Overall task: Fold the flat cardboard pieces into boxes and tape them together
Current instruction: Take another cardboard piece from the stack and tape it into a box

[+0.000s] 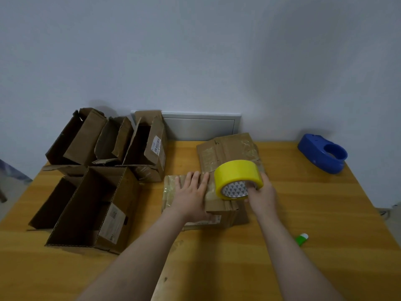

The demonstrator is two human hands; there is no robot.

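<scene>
A: Where is the box (219, 206) being worked on?

B: Centre of the frame, on the table (314, 224), its long side running left to right. More flat cardboard (230, 148) lies just behind it.

A: And the hands?

B: The left hand (192, 192) lies flat on the left part of the box top, fingers straight, pressing down. The right hand (261, 196) grasps the yellow tape roll (237, 174), fingers hooked into its core. The roll stands on edge on the right part of the top, just beside the left fingertips.

A: So which way should the tape go?

B: The roll faces us, so I judge it rolls along the box's long side, rightward and away from the pressing hand. I cannot make out the loose end of the tape.

A: Anything else around?

B: Open boxes (97, 205) at the left, a blue tape dispenser (323, 153) at the upper right, well apart from both hands.
</scene>
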